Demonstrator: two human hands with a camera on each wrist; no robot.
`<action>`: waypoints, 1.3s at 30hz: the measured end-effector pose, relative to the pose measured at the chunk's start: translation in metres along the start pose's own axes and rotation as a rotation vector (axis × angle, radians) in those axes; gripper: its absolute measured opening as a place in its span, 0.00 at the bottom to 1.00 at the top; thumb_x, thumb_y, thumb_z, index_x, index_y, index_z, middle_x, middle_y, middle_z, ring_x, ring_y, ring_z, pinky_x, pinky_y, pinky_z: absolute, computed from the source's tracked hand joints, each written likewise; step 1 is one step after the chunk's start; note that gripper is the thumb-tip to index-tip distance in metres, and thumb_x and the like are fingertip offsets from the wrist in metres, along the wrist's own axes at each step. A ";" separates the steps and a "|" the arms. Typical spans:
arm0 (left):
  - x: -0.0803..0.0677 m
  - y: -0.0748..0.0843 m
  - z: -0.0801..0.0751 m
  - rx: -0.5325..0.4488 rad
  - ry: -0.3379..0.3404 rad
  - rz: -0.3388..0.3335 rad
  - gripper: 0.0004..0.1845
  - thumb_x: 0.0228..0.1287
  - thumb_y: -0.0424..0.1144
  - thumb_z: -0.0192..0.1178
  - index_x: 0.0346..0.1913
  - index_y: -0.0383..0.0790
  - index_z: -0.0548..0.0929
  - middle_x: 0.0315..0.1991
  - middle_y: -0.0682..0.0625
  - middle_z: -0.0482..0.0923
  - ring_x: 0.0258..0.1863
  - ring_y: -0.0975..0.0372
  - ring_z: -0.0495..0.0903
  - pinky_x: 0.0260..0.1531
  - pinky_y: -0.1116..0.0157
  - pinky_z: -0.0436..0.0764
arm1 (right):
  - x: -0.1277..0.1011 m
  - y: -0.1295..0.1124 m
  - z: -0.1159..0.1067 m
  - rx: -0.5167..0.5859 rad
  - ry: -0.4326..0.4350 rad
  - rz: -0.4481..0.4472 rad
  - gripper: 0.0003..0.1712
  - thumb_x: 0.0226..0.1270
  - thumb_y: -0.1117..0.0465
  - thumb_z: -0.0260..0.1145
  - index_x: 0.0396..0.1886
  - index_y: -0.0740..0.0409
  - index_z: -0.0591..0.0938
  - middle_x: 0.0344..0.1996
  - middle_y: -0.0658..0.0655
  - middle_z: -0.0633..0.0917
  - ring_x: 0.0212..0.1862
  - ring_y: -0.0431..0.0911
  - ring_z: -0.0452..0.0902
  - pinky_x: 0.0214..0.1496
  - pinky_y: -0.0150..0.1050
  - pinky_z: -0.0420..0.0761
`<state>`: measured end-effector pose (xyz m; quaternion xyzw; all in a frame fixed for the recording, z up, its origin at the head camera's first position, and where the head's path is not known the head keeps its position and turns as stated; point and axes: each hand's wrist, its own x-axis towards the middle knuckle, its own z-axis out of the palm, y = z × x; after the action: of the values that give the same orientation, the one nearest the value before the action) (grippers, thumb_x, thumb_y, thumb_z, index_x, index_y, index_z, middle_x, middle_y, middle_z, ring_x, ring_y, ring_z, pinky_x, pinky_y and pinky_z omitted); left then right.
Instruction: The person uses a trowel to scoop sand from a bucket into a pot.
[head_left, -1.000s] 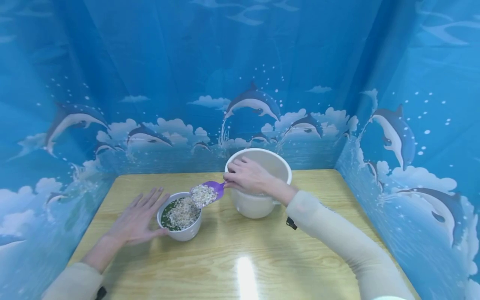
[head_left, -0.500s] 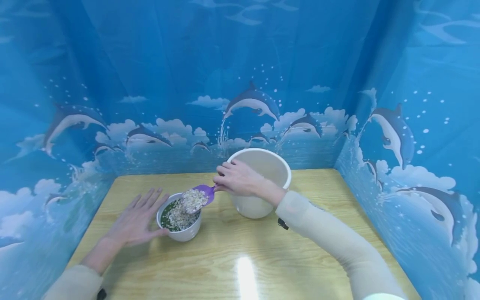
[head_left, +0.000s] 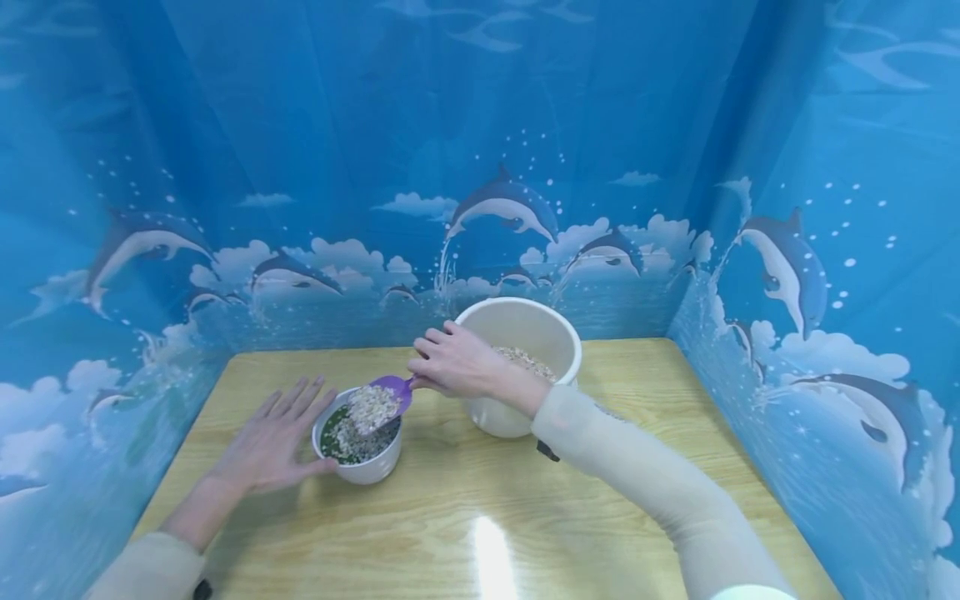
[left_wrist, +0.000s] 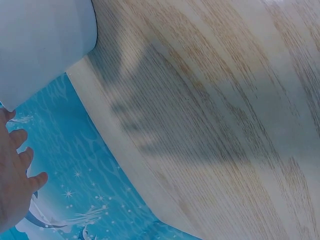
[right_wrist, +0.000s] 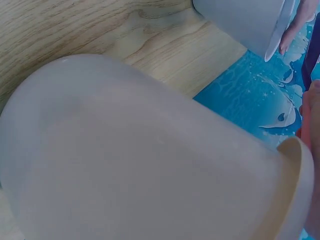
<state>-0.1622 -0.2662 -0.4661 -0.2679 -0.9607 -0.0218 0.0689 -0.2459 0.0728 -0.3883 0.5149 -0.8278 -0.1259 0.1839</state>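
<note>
On the wooden table (head_left: 480,517), the left hand (head_left: 273,437) lies flat with straight fingers against the 9 o'clock side of a small white cup (head_left: 358,446) holding pale and green grains. The right hand (head_left: 457,364) grips a purple scoop (head_left: 381,402) heaped with pale grains, tilted over the cup's top. A white bucket (head_left: 521,367) with grains inside stands at the cup's 2 o'clock, just behind the right wrist.

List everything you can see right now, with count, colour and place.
Table: one, light wood, walled in by backdrop.
Backdrop: blue dolphin print, three sides.
Bucket: one, white, back centre, grain inside.
Bowl: one, white, left of bucket, holding pale grain over green bits.
Scoop: one, purple, loaded with grain, above bowl.
Left hand: flat, fingers straight, against bowl's left side.
Right hand: grips scoop handle, in front of bucket.
Sleeves: two, cream.
</note>
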 end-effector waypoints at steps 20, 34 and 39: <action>-0.001 0.000 0.000 -0.010 0.023 0.007 0.60 0.59 0.77 0.63 0.83 0.40 0.60 0.83 0.32 0.54 0.81 0.34 0.58 0.79 0.32 0.60 | 0.023 -0.010 0.006 -0.087 -0.108 0.008 0.23 0.85 0.35 0.46 0.53 0.37 0.84 0.46 0.44 0.86 0.48 0.42 0.80 0.52 0.37 0.79; -0.001 0.001 0.000 -0.016 0.002 -0.005 0.60 0.60 0.76 0.61 0.84 0.41 0.57 0.84 0.32 0.53 0.82 0.34 0.57 0.79 0.31 0.60 | 0.031 -0.010 0.003 -0.087 -0.136 0.000 0.23 0.84 0.35 0.47 0.54 0.37 0.84 0.47 0.44 0.86 0.49 0.42 0.80 0.53 0.37 0.79; -0.001 0.001 -0.001 -0.013 -0.003 -0.007 0.60 0.60 0.76 0.61 0.84 0.41 0.57 0.84 0.32 0.53 0.82 0.34 0.57 0.79 0.32 0.60 | 0.035 -0.011 0.005 -0.085 -0.152 -0.007 0.23 0.84 0.34 0.47 0.54 0.37 0.84 0.47 0.44 0.86 0.49 0.42 0.79 0.53 0.37 0.79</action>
<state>-0.1608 -0.2662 -0.4657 -0.2649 -0.9616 -0.0279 0.0655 -0.2532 0.0366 -0.3913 0.4983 -0.8316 -0.2002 0.1416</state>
